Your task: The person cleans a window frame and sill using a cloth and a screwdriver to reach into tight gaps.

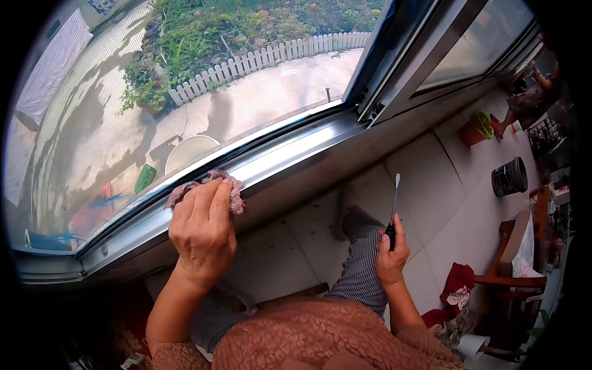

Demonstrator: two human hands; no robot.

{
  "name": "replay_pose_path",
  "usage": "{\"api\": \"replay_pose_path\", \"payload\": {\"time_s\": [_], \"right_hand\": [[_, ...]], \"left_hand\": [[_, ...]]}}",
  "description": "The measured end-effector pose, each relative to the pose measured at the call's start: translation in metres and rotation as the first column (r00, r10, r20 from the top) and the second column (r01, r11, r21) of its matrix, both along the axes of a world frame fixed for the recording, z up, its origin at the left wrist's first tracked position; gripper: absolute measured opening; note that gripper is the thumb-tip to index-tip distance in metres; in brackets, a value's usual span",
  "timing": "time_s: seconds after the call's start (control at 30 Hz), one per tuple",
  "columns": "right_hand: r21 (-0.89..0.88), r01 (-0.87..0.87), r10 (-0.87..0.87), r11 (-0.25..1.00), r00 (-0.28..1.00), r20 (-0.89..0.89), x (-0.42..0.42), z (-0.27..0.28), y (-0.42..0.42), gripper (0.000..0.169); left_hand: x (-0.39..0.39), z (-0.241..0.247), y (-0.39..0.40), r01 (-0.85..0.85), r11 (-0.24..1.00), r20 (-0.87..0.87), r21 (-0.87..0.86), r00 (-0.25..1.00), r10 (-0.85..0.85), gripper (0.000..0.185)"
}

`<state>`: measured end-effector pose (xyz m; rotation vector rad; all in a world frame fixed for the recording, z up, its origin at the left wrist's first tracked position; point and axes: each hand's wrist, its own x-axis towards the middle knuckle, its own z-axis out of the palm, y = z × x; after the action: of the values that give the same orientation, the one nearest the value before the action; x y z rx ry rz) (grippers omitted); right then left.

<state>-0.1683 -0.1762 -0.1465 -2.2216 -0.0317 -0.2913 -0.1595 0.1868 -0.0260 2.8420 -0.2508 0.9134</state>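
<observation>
My left hand (203, 226) is closed around a pink and grey fluffy cloth (237, 199). The cloth rests against the metal track of the sliding window frame (286, 155). In my right hand (392, 261) is a flathead screwdriver (395, 203), held by its dark handle with the blade pointing up and away from me. It is above the floor, apart from the window. An insect screen (259, 101) fills the window opening beyond the track. The sliding sash (430, 51) stands to the right, its lower corner on the track.
A dark bucket (508, 177) and a red bin with a green liner (475, 128) stand on the tiled floor (416, 185). At the right is a wooden chair (504, 280) beside a dark red cloth (458, 284). Another person (532, 99) is farther off.
</observation>
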Motion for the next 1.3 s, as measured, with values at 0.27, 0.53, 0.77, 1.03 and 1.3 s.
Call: {"api": "replay_pose_path", "payload": {"time_s": [0.27, 0.53, 0.77, 1.03, 1.3], "right_hand": [[-0.066, -0.048, 0.052, 0.997, 0.997, 0.06, 0.001, 0.002, -0.015, 0.048], [-0.025, -0.024, 0.028, 0.999, 0.982, 0.188, -0.005, -0.003, -0.03, 0.05], [-0.082, -0.022, 0.039, 0.996, 0.976, 0.215, -0.008, -0.007, -0.036, 0.049], [-0.114, -0.028, 0.066, 0.993, 0.936, 0.347, -0.003, -0.01, -0.029, 0.048], [0.04, -0.058, 0.05, 0.998, 0.983, 0.178, -0.013, -0.011, -0.024, 0.046]], "left_hand": [[0.103, 0.019, -0.087, 0.277, 0.935, -0.057, -0.223, 0.953, -0.296, 0.03], [0.135, 0.015, -0.122, 0.309, 0.945, -0.147, -0.11, 0.935, -0.323, 0.036], [0.107, 0.009, -0.088, 0.331, 0.942, -0.163, 0.046, 0.933, -0.32, 0.036], [0.035, 0.013, -0.028, 0.15, 0.985, -0.122, 0.084, 0.983, -0.14, 0.027], [-0.053, 0.003, 0.057, -0.058, 0.977, -0.002, 0.203, 0.998, 0.06, 0.017]]}}
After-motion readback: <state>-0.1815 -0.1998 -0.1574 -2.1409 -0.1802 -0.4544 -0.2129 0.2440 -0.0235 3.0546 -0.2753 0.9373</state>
